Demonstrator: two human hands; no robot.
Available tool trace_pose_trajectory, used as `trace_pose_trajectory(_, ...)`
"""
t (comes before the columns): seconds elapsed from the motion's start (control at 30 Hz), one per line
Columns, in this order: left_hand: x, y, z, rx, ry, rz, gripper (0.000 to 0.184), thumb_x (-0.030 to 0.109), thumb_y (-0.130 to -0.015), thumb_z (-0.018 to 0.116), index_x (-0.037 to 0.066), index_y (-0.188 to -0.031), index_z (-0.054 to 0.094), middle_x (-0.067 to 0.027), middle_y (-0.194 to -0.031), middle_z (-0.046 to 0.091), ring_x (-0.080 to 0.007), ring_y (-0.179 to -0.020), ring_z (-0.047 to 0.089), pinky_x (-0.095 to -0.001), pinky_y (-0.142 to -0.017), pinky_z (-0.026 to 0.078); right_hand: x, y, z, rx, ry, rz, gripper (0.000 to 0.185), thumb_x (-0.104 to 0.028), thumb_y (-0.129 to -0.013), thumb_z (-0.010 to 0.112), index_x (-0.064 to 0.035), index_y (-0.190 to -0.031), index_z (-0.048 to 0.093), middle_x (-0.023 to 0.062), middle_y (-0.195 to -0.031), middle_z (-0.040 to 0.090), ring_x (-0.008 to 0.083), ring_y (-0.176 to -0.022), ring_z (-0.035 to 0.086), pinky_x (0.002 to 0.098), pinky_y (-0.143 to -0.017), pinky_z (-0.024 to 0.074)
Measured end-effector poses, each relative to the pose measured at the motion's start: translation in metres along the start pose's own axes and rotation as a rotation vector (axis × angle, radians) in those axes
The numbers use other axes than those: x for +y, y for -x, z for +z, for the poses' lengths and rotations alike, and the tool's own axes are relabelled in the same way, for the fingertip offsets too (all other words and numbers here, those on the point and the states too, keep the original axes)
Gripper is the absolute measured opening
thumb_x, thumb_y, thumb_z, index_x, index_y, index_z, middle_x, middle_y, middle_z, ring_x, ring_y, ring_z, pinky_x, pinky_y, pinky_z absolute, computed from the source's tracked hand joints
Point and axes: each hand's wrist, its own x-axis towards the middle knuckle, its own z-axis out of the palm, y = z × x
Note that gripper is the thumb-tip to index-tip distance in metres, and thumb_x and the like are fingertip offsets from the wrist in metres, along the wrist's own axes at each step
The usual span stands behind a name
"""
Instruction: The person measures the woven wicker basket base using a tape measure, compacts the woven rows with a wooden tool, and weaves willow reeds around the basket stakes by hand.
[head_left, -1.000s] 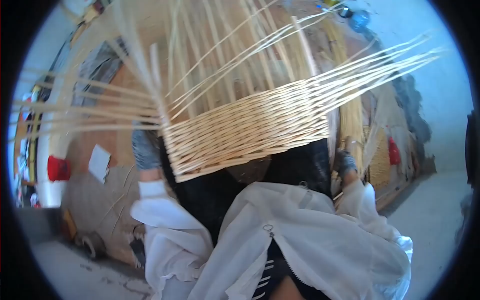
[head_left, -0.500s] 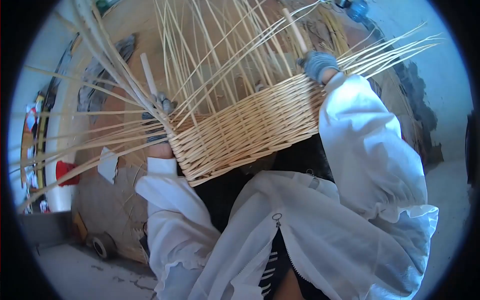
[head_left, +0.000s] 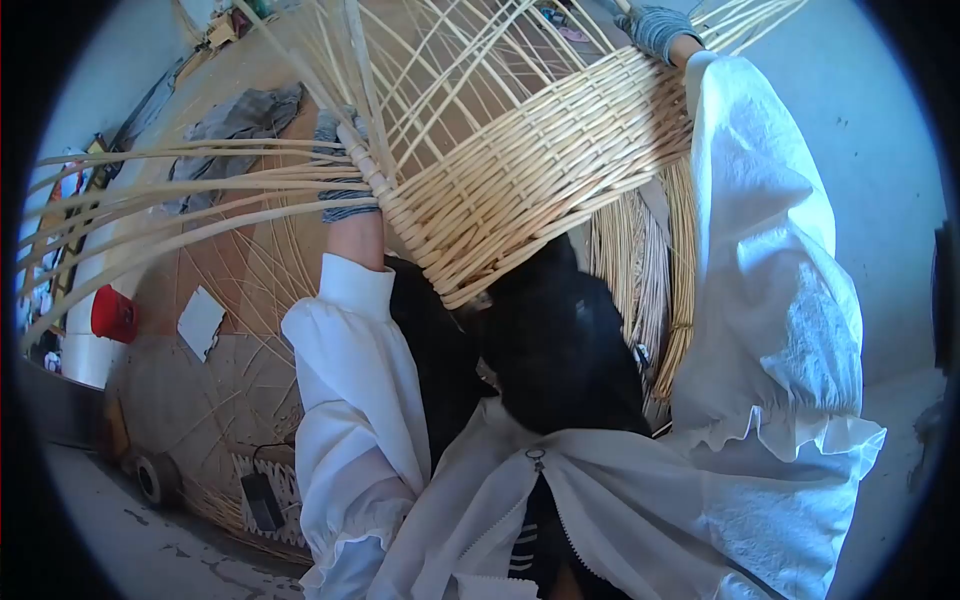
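Note:
A pale woven wicker basket (head_left: pixel 545 160) hangs tilted in front of me, its right end higher and long loose strands fanning out from its edges. My left hand (head_left: pixel 345 165), in a grey glove, is wrapped round the basket's left corner, behind several strands that stick out to the left. At the upper right corner, my right hand (head_left: pixel 660 32), also gloved in grey, grips the basket near a corner post. The palms and some fingers are hidden by the wicker.
A red bucket (head_left: pixel 114 314) and a white sheet (head_left: pixel 201 322) are at the left. Grey cloth (head_left: pixel 240 115) lies beyond my left hand. Bundled rods (head_left: pixel 680 280) lie below the basket on the right. A black adapter (head_left: pixel 262 501) and a wheel (head_left: pixel 158 480) are at the lower left.
The basket has risen and tilted further, its right end going up. My right hand has come up from beside my lap to the basket's right corner; my left hand has moved up with the left corner.

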Motion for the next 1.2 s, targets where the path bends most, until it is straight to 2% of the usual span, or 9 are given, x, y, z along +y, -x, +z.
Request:
trace_pose_trajectory(0.1,-0.002,-0.012,0.002,0.022,0.018,-0.007,0.039,0.033,-0.094,0.041,0.003,-0.118,0.049,-0.0111,-0.099,0.062,-0.0208,-0.083,0.061,-0.0362,-0.072,0.052,0.003,-0.013,0.007,0.031,0.008,-0.036,0.039,-0.044,-0.08,0.052,-0.0086,-0.08,0.068,0.0158,-0.066,0.063,0.0301,-0.058,0.062,0.0427,-0.059,0.0491)
trace_pose_trajectory(0.17,-0.003,-0.016,0.016,0.052,0.021,-0.003,0.039,0.033,-0.094,0.041,0.003,-0.117,0.049,-0.0111,-0.099,0.062,-0.0209,-0.083,0.061,-0.0363,-0.071,0.053,0.015,-0.023,0.011,-0.323,0.086,0.086,0.04,-0.045,-0.088,0.045,-0.0113,-0.099,0.063,0.0117,-0.083,0.066,0.0282,-0.078,0.063,0.0419,-0.069,0.0484)
trace_pose_trajectory(0.43,0.0,0.021,0.048,0.085,0.028,0.04,0.039,0.034,-0.094,0.041,0.003,-0.117,0.049,-0.0113,-0.099,0.062,-0.021,-0.083,0.061,-0.0368,-0.071,0.053,0.015,0.03,-0.017,-0.142,0.062,0.061,0.044,-0.046,-0.089,0.041,-0.0101,-0.104,0.062,0.0153,-0.088,0.065,0.0289,-0.08,0.063,0.0417,-0.074,0.0481)
trace_pose_trajectory(0.5,-0.001,0.018,0.049,0.081,0.028,0.04,0.039,0.034,-0.094,0.041,0.003,-0.117,0.049,-0.0113,-0.099,0.062,-0.021,-0.083,0.061,-0.0369,-0.07,0.053,0.007,0.046,-0.029,-0.213,0.002,0.162,0.045,-0.047,-0.089,0.04,-0.0111,-0.103,0.062,0.0163,-0.087,0.065,0.0319,-0.08,0.062,0.0431,-0.073,0.0477)
trace_pose_trajectory(0.6,-0.001,0.015,0.054,0.07,0.018,0.045,0.039,0.034,-0.094,0.041,0.003,-0.117,0.049,-0.0114,-0.099,0.062,-0.021,-0.084,0.061,-0.0371,-0.07,0.053,0.014,0.058,-0.019,0.039,-0.046,0.181,0.044,-0.048,-0.089,0.038,-0.0113,-0.099,0.06,0.0172,-0.082,0.064,0.0342,-0.079,0.062,0.045,-0.068,0.0472)
trace_pose_trajectory(0.7,-0.001,0.014,0.061,0.048,0.007,0.053,0.039,0.034,-0.094,0.041,0.003,-0.116,0.049,-0.0114,-0.099,0.062,-0.0211,-0.084,0.061,-0.0372,-0.07,0.053,0.001,0.078,-0.058,0.059,-0.123,0.158,0.044,-0.049,-0.089,0.037,-0.0114,-0.099,0.059,0.0174,-0.083,0.064,0.0337,-0.08,0.062,0.0453,-0.068,0.0469)
trace_pose_trajectory(0.9,0.008,0.009,0.064,0.003,-0.011,0.073,0.039,0.034,-0.094,0.041,0.003,-0.116,0.049,-0.0115,-0.099,0.062,-0.0212,-0.084,0.061,-0.0376,-0.069,0.053,0.009,0.059,-0.044,0.094,-0.154,0.285,0.044,-0.049,-0.089,0.038,-0.0121,-0.097,0.059,0.0177,-0.081,0.063,0.0346,-0.076,0.061,0.0439,-0.066,0.0472)
trace_pose_trajectory(1.0,0.013,0.005,0.069,-0.016,-0.023,0.079,0.039,0.034,-0.094,0.041,0.003,-0.116,0.049,-0.0116,-0.099,0.062,-0.0212,-0.085,0.061,-0.0377,-0.069,0.053,0.016,0.07,-0.04,0.284,-0.18,0.321,0.041,-0.046,-0.087,0.044,-0.0089,-0.082,0.059,0.0162,-0.068,0.062,0.0362,-0.065,0.06,0.0443,-0.062,0.0471)
trace_pose_trajectory(1.2,0.041,-0.009,0.11,0.017,-0.058,0.073,0.039,0.034,-0.093,0.042,0.003,-0.115,0.049,-0.0117,-0.1,0.061,-0.0213,-0.085,0.061,-0.0381,-0.068,0.053,0.035,0.088,-0.042,0.196,-0.319,0.248,0.041,-0.044,-0.087,0.045,-0.0058,-0.078,0.054,0.0177,-0.062,0.06,0.0373,-0.059,0.059,0.0458,-0.056,0.0466)
